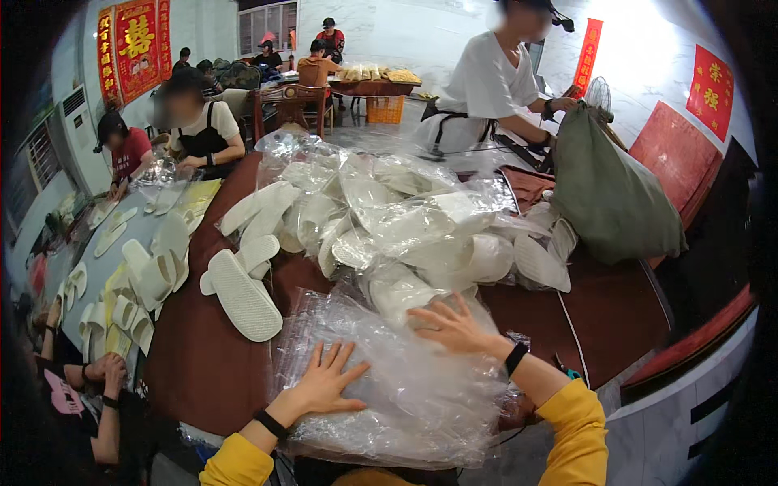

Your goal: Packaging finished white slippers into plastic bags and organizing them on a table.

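A stack of clear plastic bags [405, 405] lies at the near edge of the brown table. My left hand [331, 379] rests on its left part, fingers spread and palm down. Over the stack's far right side is my right hand [454, 326], its fingers apart and slightly blurred; whether it touches the bags I cannot tell. Just beyond the stack spreads a big heap of white slippers in clear bags [405, 219]. One unbagged white slipper [243, 296], its ridged sole showing, leans beside the heap on the left, against other slippers.
The brown table [190, 348] extends around the heap. At left, a lighter table holds loose white slippers [150, 275], with people working along it. A person in white [494, 81] handles a large green sack [616, 190] at the far right. More people sit at a back table.
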Tool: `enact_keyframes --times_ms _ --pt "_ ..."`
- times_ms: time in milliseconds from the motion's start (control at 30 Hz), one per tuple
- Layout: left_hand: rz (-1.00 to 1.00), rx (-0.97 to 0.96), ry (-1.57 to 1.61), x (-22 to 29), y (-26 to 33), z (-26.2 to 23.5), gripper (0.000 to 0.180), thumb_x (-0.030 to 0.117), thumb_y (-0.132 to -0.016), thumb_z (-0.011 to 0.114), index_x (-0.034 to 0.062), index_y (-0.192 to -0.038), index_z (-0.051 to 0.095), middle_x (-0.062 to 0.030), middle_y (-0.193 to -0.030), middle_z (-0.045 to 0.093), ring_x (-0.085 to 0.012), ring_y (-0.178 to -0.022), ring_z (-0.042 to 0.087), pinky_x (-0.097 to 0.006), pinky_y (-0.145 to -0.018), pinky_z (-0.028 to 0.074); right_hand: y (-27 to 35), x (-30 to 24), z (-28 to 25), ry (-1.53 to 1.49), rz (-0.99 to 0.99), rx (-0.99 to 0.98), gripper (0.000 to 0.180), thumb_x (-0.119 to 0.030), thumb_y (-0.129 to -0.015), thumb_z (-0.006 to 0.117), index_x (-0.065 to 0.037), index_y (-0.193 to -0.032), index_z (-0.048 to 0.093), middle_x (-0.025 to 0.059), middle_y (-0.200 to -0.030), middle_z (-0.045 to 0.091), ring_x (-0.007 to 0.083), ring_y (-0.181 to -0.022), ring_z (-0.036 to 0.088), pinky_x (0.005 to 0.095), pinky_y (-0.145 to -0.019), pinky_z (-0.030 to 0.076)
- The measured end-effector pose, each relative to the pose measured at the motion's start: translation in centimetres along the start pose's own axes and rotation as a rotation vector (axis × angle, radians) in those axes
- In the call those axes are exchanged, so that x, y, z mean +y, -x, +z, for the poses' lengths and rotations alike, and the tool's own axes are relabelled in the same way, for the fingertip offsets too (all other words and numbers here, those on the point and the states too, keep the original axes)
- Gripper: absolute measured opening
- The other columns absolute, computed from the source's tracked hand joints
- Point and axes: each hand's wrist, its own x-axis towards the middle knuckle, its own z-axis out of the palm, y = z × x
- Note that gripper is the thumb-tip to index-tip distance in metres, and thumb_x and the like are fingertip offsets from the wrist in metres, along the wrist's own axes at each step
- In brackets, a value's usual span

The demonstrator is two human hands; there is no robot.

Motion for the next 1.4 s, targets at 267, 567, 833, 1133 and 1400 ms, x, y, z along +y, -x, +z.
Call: enact_keyframes --times_ms 267,567,833,1133,1400 --pt "0.013 -0.038 -0.028 0.7 -1.0 -0.8 0.089 0.074 -0.082 0.05 0.0196 -0.15 0.031 -0.0313 -0.154 0.014 -0.0528 -0.142 0.011 -0.064 -0.112 0.004 8.1 8.2 -5.5 0.41 0.155 -0.131 0.064 -0.009 -0.073 0.068 -0.03 -0.132 0.056 0.0015 -0.153 0.034 0.0284 -0.141 0.029 0.0514 -0.115 0.025" --pt "-0.071 -0.099 -0.106 1.7 -1.3 -2.3 0.087 0.07 -0.083 0.051 0.0214 -0.151 0.028 -0.0308 -0.154 0.016 -0.0514 -0.141 0.017 -0.066 -0.111 0.01 4.7 -10.9 -12.3 -0.348 -0.07 0.346 0.057 -0.026 -0.082 0.068 -0.013 -0.135 0.051 0.0162 -0.142 0.043 0.0379 -0.129 0.043 0.0507 -0.103 0.041" --pt "-0.012 -0.142 0.509 -1.8 -1.0 -11.0 0.063 0.032 -0.09 0.065 0.0054 -0.141 0.041 -0.026 -0.14 0.043 -0.0389 -0.131 0.041 -0.043 -0.107 0.035 4.9 -5.7 4.0 -0.217 0.148 0.238 0.066 -0.038 -0.091 0.059 -0.012 -0.146 0.033 0.0196 -0.147 0.033 0.041 -0.133 0.035 0.0517 -0.107 0.033" --pt "0.32 -0.028 0.034 -3.6 -12.2 -6.5 0.07 0.037 -0.081 0.073 -0.0019 -0.133 0.047 -0.0212 -0.137 0.046 -0.0364 -0.128 0.042 -0.045 -0.107 0.034 4.4 -6.2 3.0 -0.205 0.149 0.241 0.067 -0.04 -0.092 0.057 -0.01 -0.146 0.033 0.0195 -0.147 0.035 0.0392 -0.132 0.036 0.0484 -0.11 0.031" --pt "0.088 -0.006 -0.135 -2.0 -13.3 -3.6 0.063 0.042 -0.069 0.077 0.0 -0.111 0.056 -0.0162 -0.11 0.056 -0.035 -0.108 0.05 -0.046 -0.088 0.039 5.0 -5.3 4.7 -0.23 0.167 0.253 0.068 -0.048 -0.094 0.048 -0.01 -0.148 0.032 0.0192 -0.15 0.031 0.0391 -0.137 0.032 0.0491 -0.113 0.026"
